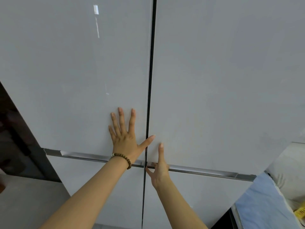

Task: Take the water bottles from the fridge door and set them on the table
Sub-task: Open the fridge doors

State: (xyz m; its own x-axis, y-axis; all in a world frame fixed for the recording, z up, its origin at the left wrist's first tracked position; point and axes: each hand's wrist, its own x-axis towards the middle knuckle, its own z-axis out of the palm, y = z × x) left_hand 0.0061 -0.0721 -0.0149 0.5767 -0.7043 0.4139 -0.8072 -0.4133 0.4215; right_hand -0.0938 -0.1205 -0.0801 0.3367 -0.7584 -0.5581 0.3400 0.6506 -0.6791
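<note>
Forearms enter from 6 o'clock, two in number, both reaching toward the closed fridge. The left hand (123, 138) lies flat and open, fingers spread, palm pressed on the upper left door (74, 71) just left of the centre seam (149, 96); a beaded bracelet (123, 158) circles its wrist. The right hand (159, 167), at 5 o'clock of the left, has its fingers hooked into the recessed handle channel (203, 171) under the upper right door (222, 80), with the index finger extended up the door face; it grips nothing loose. Four door panels are visible: two upper, two lower. The seam's long axis runs vertically between the hands; the handle channels run horizontally. No water bottles are visible, count zero; they are judged to sit behind the closed doors, at 12 o'clock of the hands. The right hand appears better placed to pull. A blue cloth (260, 204) lies at 4 o'clock.
</note>
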